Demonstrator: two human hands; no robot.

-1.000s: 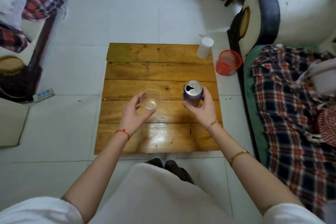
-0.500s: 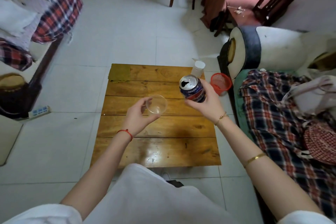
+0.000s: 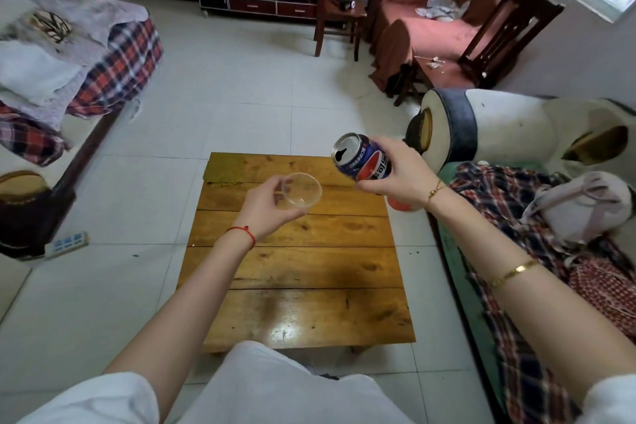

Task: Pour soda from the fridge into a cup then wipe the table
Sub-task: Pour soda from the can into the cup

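My left hand (image 3: 266, 213) holds a clear plastic cup (image 3: 300, 190) above the far half of the low wooden table (image 3: 296, 289); the cup looks empty and tips slightly toward the can. My right hand (image 3: 401, 172) grips a blue, opened soda can (image 3: 361, 157), lifted and tilted left so its opening faces the cup. A gap remains between can and cup, and no liquid is visible in the air. A green cloth (image 3: 225, 170) lies on the table's far left corner.
A red basket (image 3: 399, 205) is partly hidden under my right wrist beside the table. A sofa with plaid cloth (image 3: 516, 217) lines the right. A power strip (image 3: 69, 243) lies on the tiled floor at left. Chairs and a TV cabinet stand far back.
Both hands rose from the table, carrying the cup and the can. The can went from upright to tilted toward the cup. My head lifted, showing more of the room.
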